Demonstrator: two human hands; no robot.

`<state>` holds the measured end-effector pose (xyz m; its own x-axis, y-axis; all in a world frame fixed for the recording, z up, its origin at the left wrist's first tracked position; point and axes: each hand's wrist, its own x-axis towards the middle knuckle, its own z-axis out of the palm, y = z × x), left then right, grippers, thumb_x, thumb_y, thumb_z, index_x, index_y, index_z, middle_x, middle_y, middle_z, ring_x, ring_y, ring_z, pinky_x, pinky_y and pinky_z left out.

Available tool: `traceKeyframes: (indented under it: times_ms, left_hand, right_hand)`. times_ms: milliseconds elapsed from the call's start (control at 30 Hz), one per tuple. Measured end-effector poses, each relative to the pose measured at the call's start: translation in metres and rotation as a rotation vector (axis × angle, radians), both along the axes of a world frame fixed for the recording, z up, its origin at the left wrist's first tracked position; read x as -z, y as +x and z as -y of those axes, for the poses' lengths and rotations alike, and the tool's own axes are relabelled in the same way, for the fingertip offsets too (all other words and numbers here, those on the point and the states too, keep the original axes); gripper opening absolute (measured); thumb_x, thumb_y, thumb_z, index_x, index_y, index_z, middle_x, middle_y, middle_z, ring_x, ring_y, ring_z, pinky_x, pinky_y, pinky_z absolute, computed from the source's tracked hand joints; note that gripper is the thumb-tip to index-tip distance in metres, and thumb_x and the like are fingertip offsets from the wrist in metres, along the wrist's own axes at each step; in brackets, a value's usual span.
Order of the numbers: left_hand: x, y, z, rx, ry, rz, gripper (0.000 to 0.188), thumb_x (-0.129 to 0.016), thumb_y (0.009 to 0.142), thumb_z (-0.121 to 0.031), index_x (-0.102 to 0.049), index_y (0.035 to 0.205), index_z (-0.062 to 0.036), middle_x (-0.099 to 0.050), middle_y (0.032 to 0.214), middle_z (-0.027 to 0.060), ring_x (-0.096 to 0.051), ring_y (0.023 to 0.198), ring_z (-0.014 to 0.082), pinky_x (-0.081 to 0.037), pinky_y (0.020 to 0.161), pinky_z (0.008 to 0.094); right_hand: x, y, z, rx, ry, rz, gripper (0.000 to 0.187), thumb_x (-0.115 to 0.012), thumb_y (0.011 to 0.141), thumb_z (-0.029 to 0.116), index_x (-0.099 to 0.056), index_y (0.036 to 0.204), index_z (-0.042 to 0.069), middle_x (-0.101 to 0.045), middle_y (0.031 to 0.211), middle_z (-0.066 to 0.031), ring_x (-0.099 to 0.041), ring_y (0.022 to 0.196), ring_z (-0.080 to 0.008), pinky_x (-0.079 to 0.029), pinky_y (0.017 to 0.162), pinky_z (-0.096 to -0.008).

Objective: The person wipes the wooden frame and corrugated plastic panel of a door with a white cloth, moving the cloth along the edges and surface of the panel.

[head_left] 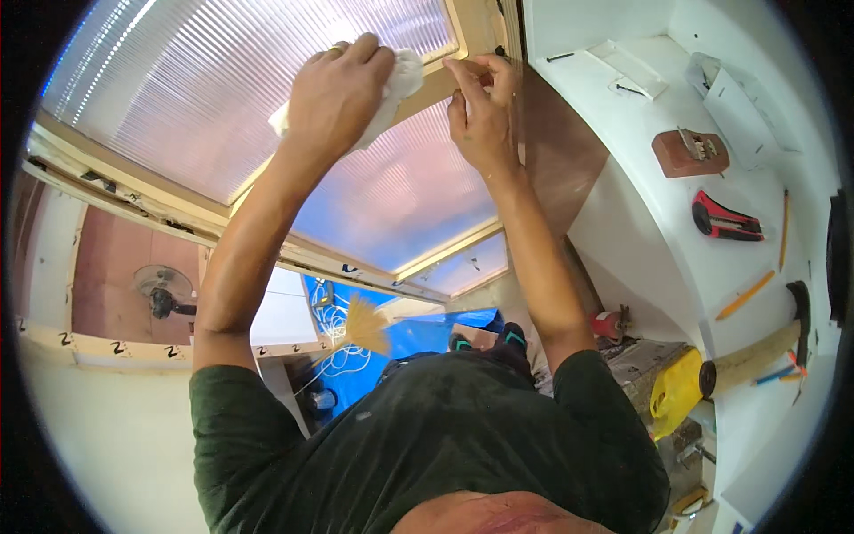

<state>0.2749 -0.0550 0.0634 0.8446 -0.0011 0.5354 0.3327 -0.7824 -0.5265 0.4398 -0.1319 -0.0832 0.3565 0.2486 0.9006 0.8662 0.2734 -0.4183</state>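
Observation:
My left hand [340,96] is closed over a bunched white cloth [406,76], pressing it to a door-like panel near its middle rail. The panel has ribbed, translucent sheets [178,116] set in a pale wooden frame [476,27]. Close by on the right, my right hand [486,120] touches the frame where the rail meets the upright. Its fingers are bent and apart, and I see nothing held in them.
A white shelf on the right bears a wooden hand plane [690,153], a red and black utility knife [725,219], pencils [745,295] and a hammer [756,356]. Below are a yellow container [676,392], a straw broom [366,327], white cable [342,356] and a blue sheet [409,336]. A fan [163,292] stands left.

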Motion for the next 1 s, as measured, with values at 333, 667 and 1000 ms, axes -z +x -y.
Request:
traceKeyframes:
  times_ms: [333,667,1000]
  left_hand:
    - [0.008,0.039,0.013,-0.231,-0.107,0.062,0.022,-0.074,0.077,-0.021,-0.063,0.091,-0.0084,-0.066,0.092,0.0081,-0.070,0.083,0.0302,-0.056,0.073,0.0416]
    - [0.012,0.065,0.018,-0.211,-0.056,0.043,0.018,-0.073,0.079,-0.019,-0.063,0.089,-0.0087,-0.066,0.089,0.0079,-0.070,0.080,0.0297,-0.056,0.070,0.0426]
    - [0.011,0.067,0.031,-0.310,-0.106,0.025,0.019,-0.076,0.079,-0.020,-0.065,0.089,-0.0078,-0.068,0.091,0.0084,-0.072,0.082,0.0312,-0.058,0.072,0.0424]
  right_hand:
    - [0.010,0.015,-0.011,-0.042,0.040,-0.085,0.052,-0.069,0.071,-0.008,-0.071,0.119,0.012,-0.052,0.115,-0.0139,-0.057,0.106,-0.0339,-0.049,0.087,-0.0441]
    - [0.011,0.010,-0.014,-0.114,0.003,-0.160,0.056,-0.069,0.071,-0.008,-0.070,0.121,0.017,-0.053,0.107,-0.0098,-0.057,0.103,-0.0292,-0.044,0.087,-0.0473]
    - [0.011,0.005,-0.014,-0.062,-0.009,-0.115,0.057,-0.067,0.069,-0.009,-0.067,0.122,0.013,-0.053,0.108,-0.0111,-0.056,0.100,-0.0313,-0.045,0.085,-0.0460]
